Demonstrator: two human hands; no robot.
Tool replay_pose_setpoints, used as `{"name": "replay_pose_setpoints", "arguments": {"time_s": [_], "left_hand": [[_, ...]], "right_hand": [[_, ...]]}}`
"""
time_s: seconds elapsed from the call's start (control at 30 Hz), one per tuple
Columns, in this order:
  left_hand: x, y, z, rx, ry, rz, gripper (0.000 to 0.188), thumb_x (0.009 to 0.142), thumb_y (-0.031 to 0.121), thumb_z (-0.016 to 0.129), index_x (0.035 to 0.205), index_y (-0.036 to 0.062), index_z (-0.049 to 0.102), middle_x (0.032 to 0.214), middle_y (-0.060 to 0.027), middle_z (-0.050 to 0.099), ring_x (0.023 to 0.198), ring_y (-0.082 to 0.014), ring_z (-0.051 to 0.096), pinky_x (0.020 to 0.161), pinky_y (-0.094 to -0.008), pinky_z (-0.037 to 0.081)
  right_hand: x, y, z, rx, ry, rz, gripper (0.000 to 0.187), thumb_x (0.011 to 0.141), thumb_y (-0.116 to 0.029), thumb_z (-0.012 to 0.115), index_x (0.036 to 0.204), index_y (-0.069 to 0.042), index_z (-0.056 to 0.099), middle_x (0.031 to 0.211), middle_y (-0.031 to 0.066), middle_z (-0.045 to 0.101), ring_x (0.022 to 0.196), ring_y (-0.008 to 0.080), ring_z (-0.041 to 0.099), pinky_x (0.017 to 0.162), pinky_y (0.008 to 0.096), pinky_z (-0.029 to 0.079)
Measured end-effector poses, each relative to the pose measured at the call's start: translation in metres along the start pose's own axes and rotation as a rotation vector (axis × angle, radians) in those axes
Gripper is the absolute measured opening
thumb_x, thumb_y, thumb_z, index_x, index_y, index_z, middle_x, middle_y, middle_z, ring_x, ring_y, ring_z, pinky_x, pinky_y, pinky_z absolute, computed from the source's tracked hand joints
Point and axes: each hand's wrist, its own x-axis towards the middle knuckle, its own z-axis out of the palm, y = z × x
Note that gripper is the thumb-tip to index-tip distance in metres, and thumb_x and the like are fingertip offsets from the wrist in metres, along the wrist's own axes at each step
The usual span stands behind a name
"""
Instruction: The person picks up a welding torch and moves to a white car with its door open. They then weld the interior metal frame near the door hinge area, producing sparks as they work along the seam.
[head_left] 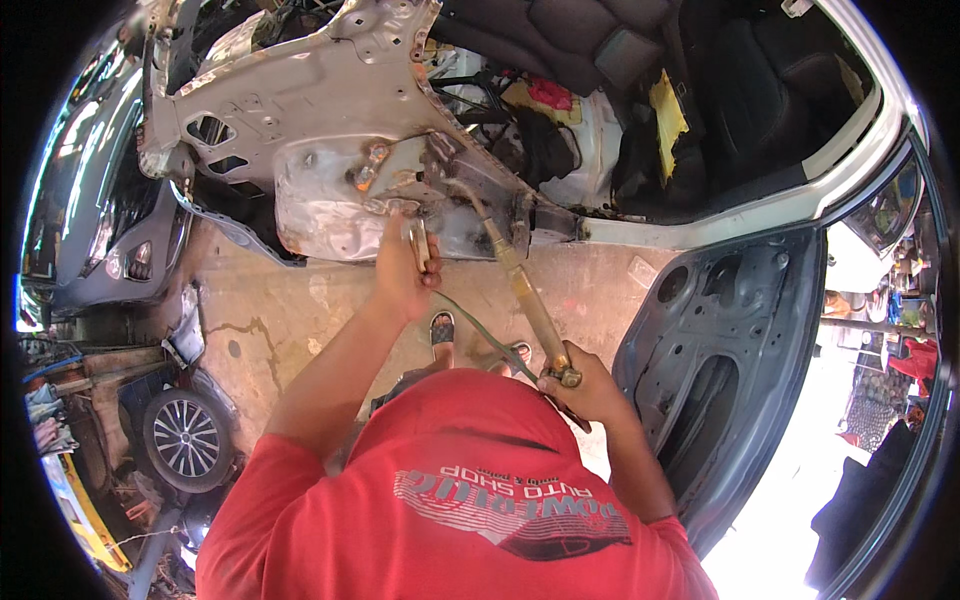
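Note:
My right hand (592,388) is wrapped round the rear end of a long brass-coloured gas torch (528,300). Its thin bent neck (470,195) reaches up to the bare metal wheel-housing panel (330,205) of a stripped car body. My left hand (404,278) is closed on a metal hand tool that looks like pliers (419,243). The far end of that tool is at the panel's lower edge, close to the torch tip; its exact grip there cannot be made out. Scorched, rusty patches (374,165) mark the metal nearby. A green hose (470,318) runs toward my right hand.
A detached-looking grey door (715,370) stands at the right, below the white door sill (690,232). Dark seats (740,110) fill the cabin. At the left are another car's front (120,220) and a wheel (187,438). My sandalled foot (442,330) stands on the concrete floor (260,320).

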Motion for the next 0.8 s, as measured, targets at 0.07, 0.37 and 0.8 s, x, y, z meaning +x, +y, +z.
{"name": "replay_pose_setpoints", "arguments": {"time_s": [0.07,0.37,0.8], "left_hand": [[0.014,0.008,0.006,0.042,-0.014,0.094,0.047,0.109,0.051,0.042,0.091,0.0110,0.060,0.076,-0.0011,0.054,0.056,-0.0136,0.047,0.046,-0.0274,0.031],[0.010,0.006,0.009,0.008,-0.048,0.089,0.045,0.107,0.052,0.046,0.091,0.0115,0.059,0.076,-0.0002,0.053,0.057,-0.0124,0.046,0.046,-0.0276,0.032],[0.019,0.025,0.025,0.007,-0.087,0.142,0.045,0.108,0.051,0.043,0.093,0.0120,0.060,0.074,-0.0006,0.054,0.056,-0.0134,0.046,0.047,-0.0278,0.032]], "right_hand": [[0.005,0.018,0.003,-0.075,-0.016,-0.054,0.044,0.091,-0.027,0.085,0.117,-0.002,0.061,0.094,0.0157,0.072,0.085,0.0259,0.072,0.077,0.0407,0.057],[-0.001,-0.005,0.004,-0.093,0.003,0.018,0.039,0.092,-0.025,0.084,0.113,-0.002,0.060,0.092,0.0171,0.072,0.081,0.0274,0.074,0.073,0.0404,0.057],[0.004,0.009,0.011,-0.100,-0.010,-0.040,0.040,0.091,-0.026,0.084,0.113,-0.002,0.060,0.092,0.0175,0.071,0.086,0.0304,0.073,0.079,0.0426,0.056]]}}
